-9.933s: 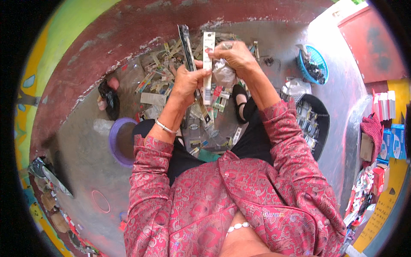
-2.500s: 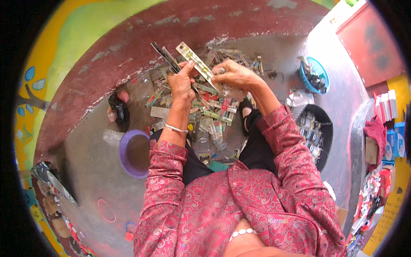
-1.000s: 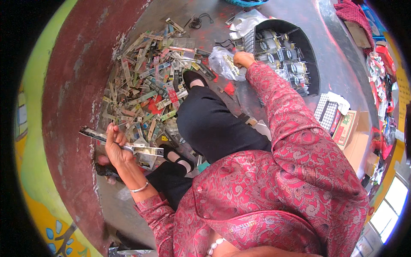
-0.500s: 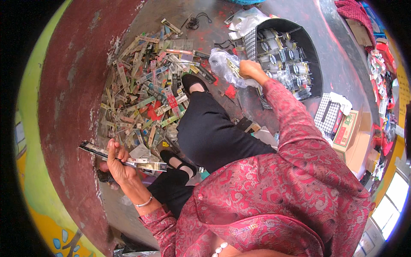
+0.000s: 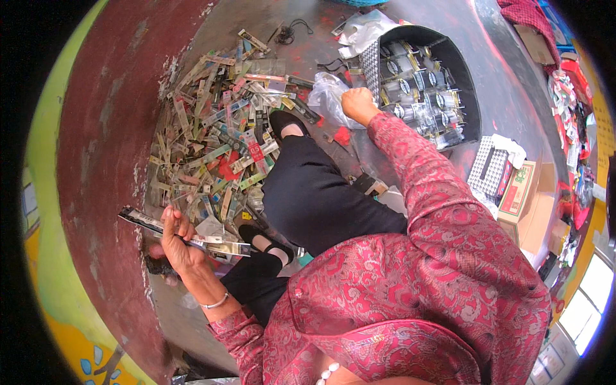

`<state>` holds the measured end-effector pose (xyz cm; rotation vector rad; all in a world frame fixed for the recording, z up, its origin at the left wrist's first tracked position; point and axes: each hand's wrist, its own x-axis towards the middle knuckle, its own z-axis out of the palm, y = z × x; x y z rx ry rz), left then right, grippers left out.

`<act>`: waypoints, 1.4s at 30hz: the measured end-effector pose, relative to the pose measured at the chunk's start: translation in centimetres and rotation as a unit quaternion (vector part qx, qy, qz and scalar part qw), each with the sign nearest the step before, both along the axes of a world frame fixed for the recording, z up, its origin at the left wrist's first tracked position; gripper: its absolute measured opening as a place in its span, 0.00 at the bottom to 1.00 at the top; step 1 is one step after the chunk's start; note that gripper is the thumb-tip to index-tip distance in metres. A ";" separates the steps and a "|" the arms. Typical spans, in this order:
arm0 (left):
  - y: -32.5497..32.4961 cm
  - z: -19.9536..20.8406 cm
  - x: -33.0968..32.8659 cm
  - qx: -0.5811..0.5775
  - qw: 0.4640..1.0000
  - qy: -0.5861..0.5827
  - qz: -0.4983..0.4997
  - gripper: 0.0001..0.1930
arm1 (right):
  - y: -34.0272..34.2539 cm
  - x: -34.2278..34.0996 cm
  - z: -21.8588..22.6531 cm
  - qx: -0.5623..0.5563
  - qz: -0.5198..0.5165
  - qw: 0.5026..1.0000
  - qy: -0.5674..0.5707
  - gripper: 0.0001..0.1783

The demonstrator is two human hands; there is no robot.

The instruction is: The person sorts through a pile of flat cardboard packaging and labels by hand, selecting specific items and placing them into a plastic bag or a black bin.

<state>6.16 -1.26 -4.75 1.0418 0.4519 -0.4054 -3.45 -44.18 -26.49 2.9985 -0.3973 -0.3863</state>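
Note:
My left hand [image 5: 181,240] is closed around several long, narrow packets [image 5: 224,248] of clear plastic with black and pale parts. They stick out on both sides of my fingers. My right hand [image 5: 360,106] makes a fist at the edge of a crumpled clear plastic bag [image 5: 328,93] and appears to grip it; my fingers hide the bag's contents. Just right of that hand, a round black container [image 5: 476,96] lies with its mouth toward me, holding rows of clear packs [image 5: 420,83] with dark oval labels.
A large heap of loose narrow packets [image 5: 212,141] covers the floor beside the dark red wall [image 5: 109,167]. White plastic [image 5: 362,32] lies behind the container. At the right stand a houndstooth-patterned box [image 5: 487,168] and an open cardboard box [image 5: 536,208]. My shoes [image 5: 289,122] border the heap.
My right hand has moved left and slightly up, away from the container, and now covers golden contents seen in the bag before. My left hand stays nearly still with its packets.

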 end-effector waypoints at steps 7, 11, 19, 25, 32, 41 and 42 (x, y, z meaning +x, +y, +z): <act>-0.4 0.1 -0.1 0.025 1.000 -0.005 0.005 0.07 | 0.0 3.5 -1.2 0.056 -0.101 0.992 -0.041 0.10; -0.4 -0.1 -0.2 0.046 0.999 -0.004 0.007 0.07 | -1.4 3.6 -1.2 0.120 -0.155 0.980 -0.028 0.11; -0.5 0.1 -0.2 0.055 0.998 -0.016 -0.035 0.06 | -4.4 0.6 -0.5 0.148 -0.140 0.950 0.238 0.19; 1.3 -0.1 0.0 -0.003 0.999 -0.042 -0.024 0.10 | -1.0 -0.3 6.4 0.095 -0.011 0.929 0.356 0.18; 1.5 1.8 1.0 -0.400 0.914 -0.053 -0.048 0.25 | -0.1 4.5 16.5 0.231 0.004 0.973 -0.022 0.15; 3.1 3.2 0.9 -0.399 0.904 -0.154 0.015 0.18 | 24.3 7.6 33.9 0.436 0.241 0.867 0.022 0.34; 3.1 3.6 0.8 -0.417 0.898 -0.140 0.017 0.17 | 26.0 8.3 33.5 0.404 0.245 0.880 0.058 0.33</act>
